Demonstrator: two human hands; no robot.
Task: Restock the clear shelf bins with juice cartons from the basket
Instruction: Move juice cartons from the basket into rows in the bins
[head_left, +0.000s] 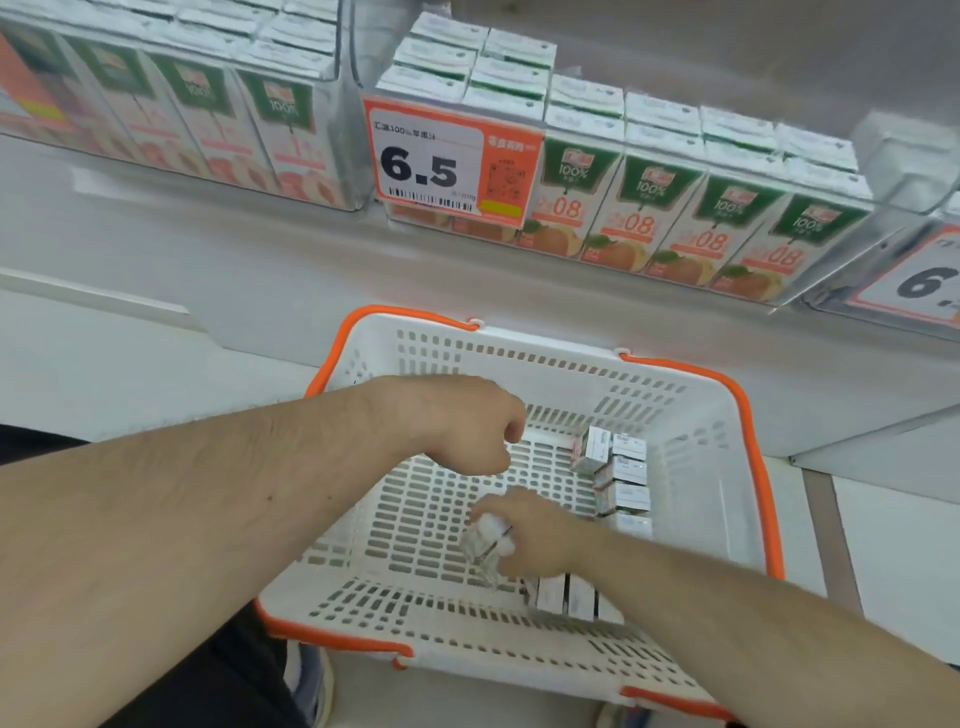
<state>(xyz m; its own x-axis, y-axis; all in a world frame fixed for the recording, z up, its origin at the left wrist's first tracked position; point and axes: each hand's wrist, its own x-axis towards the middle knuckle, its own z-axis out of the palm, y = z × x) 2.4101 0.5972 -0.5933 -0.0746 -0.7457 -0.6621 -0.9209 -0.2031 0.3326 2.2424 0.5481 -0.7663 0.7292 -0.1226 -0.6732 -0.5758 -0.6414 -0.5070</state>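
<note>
Shelf bins (810, 270) above; right hand (535, 535) grips carton (480, 545) in basket (691, 410).

Basket (691, 395) x1 — hands x2 — price tags x2.

A: Lighting?
B: Bright, even, diffuse; white surfaces near washed out, shadows faint.

A: Sharpness?
B: Motion blur throughout. The upper-left cartons (171, 98) are smeared, and the carton in the right hand (535, 540) is a pale streak. The price tag (447, 166) reads "6.5"; its fine print does not.

A: Distortion?
B: Wide-angle bowing; the shelf edge (519, 270) curves and tilts toward the frame edges.
</note>
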